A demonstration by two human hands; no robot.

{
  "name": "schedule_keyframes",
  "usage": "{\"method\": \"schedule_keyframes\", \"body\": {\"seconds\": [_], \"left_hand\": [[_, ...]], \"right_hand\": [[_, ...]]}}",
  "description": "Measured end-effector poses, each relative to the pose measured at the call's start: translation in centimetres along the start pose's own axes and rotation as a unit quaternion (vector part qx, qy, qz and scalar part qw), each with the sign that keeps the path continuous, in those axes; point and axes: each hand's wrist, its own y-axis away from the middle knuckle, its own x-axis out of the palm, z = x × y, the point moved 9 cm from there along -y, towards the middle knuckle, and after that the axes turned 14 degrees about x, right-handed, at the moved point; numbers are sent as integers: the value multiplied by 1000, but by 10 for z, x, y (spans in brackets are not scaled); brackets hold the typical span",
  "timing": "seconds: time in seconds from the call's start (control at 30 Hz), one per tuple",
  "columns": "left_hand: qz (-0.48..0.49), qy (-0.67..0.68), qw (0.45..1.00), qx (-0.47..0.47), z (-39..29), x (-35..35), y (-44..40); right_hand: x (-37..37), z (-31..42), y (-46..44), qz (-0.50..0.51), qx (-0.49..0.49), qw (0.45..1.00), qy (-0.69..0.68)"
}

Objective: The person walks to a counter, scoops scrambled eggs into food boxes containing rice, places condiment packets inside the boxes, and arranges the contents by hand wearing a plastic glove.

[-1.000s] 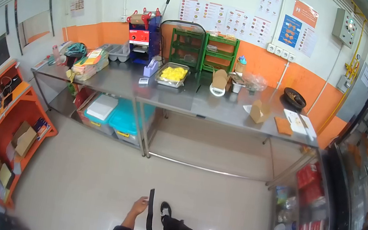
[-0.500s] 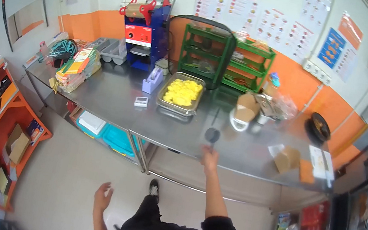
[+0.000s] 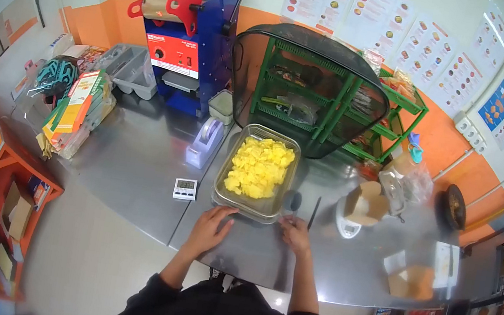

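A rectangular tray (image 3: 217,195) of yellow pieces (image 3: 258,166) rests on the steel table. At its near left corner is my left hand (image 3: 211,229), fingertips by the rim, thumb apart from the fingers. My right hand (image 3: 296,233) is closed around the handle of a dark round-headed utensil (image 3: 292,201), just right of the tray's near right corner. Right of that hand lies a thin black stick-like item (image 3: 314,212). Left of the tray are a white digital timer (image 3: 185,189) and a lilac tape dispenser (image 3: 204,143).
Behind the tray stand a black mesh cover (image 3: 323,43) and green racks (image 3: 302,89). A blue and red sealing machine (image 3: 200,50) is at the back left. Further right sit a white scale (image 3: 346,226) with a cardboard box (image 3: 366,203) and a dark bowl (image 3: 452,206).
The view has moved closer to the table. My left hand has come up from below to the tray's near edge. My right hand has carried the dark utensil to beside the tray.
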Motion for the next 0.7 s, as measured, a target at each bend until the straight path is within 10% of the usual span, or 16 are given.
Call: {"method": "schedule_keyframes", "body": {"seconds": [0.47,0.63,0.7], "left_hand": [[-48,-158,986,-38,44,9,-24],[-281,14,927,-247,86,-11,23],[-272,-63,941,-189,64,-14,15]], "right_hand": [[21,40,-4,136,153,973,105],[4,13,13,141,147,979,15],[12,14,21,187,126,970,-84]]}}
